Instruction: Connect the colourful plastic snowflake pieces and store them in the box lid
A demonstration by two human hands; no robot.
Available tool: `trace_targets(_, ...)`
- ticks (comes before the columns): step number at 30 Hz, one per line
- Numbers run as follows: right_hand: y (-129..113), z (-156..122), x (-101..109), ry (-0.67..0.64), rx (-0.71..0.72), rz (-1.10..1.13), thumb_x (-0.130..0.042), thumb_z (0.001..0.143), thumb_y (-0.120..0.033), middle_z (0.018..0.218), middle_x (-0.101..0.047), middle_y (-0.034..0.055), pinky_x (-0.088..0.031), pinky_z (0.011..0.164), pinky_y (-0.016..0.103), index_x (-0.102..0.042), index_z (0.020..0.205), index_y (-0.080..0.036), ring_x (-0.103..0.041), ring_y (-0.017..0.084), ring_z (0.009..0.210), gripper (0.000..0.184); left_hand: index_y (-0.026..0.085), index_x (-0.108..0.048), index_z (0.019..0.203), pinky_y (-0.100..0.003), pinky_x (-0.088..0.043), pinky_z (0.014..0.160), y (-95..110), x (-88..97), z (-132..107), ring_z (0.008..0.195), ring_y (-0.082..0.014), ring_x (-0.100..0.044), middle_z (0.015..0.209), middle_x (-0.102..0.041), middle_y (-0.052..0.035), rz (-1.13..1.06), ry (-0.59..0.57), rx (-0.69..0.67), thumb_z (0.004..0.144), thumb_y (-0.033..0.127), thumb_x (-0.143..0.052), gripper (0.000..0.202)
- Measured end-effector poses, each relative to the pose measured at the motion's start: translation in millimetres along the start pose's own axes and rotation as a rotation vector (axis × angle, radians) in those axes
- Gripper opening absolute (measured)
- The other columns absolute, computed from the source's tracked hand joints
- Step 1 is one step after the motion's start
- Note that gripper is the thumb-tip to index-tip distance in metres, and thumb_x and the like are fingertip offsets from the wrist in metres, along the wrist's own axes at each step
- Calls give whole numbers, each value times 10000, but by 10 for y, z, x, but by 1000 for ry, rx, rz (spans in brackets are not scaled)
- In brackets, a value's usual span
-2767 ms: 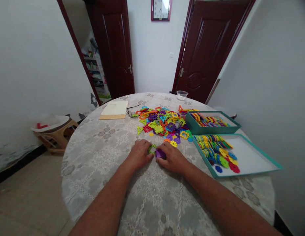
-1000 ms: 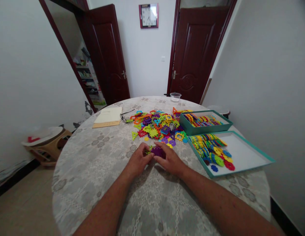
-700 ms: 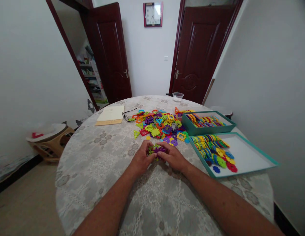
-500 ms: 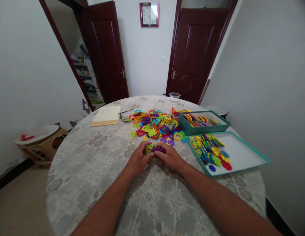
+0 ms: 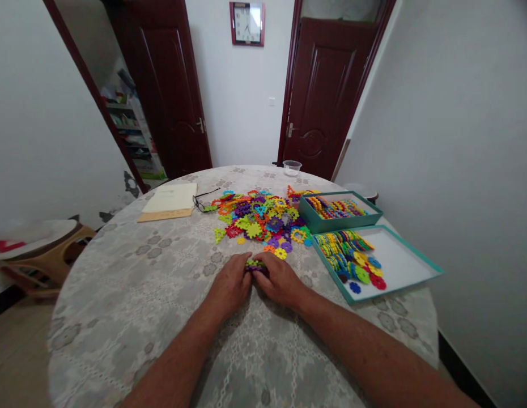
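Note:
Green and purple toothed plastic pieces (image 5: 255,264) are between my two hands, low over the near middle of the table. My left hand (image 5: 232,281) grips them from the left, its fingers curled. From the right, my right hand (image 5: 278,277) closes on the same pieces, thumb turned in toward the left hand. The fingers cover most of the pieces, so I cannot tell how they are joined. Just beyond the hands lies a yellow flower-shaped piece (image 5: 280,253), at the near edge of a heap of mixed coloured gear pieces (image 5: 254,229).
Right of the heap stands a teal box (image 5: 344,222) with rows of small discs. Its lid (image 5: 412,247) lies in front, holding more coloured discs. Glasses (image 5: 198,203) and a paper pad (image 5: 170,199) are at the left. A clear plastic bowl (image 5: 292,168) stands at the far edge.
Both hands have turned the green and purple pieces, which now show edge-on and are more covered by the fingers. The camera view has shifted slightly to the right.

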State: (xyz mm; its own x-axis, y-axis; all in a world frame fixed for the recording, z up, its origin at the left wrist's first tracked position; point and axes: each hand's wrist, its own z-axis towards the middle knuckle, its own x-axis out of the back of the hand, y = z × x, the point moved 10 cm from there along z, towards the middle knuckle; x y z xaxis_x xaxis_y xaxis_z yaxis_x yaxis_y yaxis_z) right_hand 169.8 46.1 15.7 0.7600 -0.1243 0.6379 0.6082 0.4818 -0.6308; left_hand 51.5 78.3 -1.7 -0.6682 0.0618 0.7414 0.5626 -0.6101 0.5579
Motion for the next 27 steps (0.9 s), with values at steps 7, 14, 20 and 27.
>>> trace_targets(7,42,16,-80,-75,-36,-93,-597,906,-122,1070,-692,60,-462,915,325,-657,1126,-212,-617,217,1009,245,190,-701,1256,-451,-538,1064,27,31,44,1168,-274,-677,1231,-730,-124,-51,-24,-18,900,179,-558,384)
trace_targets(14,37,144,501,-72,-239,-132,-603,844,-151,838,-669,1,-355,669,259,-630,914,-215,-590,178,784,99,225,-587,1426,-372,-589,895,81,88,51,884,-184,-701,1208,-712,-84,-170,40,11,943,241,-577,483)
trace_targets(20,372,463,1823,150,-325,-379,-563,922,-260,921,-712,31,-361,696,268,-642,1020,-213,-598,187,797,134,199,-691,1240,-404,-583,906,-72,65,54,933,-222,-707,1083,-742,-87,-132,73,101,968,300,-542,326)
trace_targets(27,1606,711,2974,236,-754,-811,-515,1014,-342,1143,-743,186,-442,771,290,-689,1203,-122,-682,258,986,338,218,-733,1090,-392,-592,889,-44,38,51,962,-241,-736,1043,-774,-79,-104,51,103,975,303,-534,245)
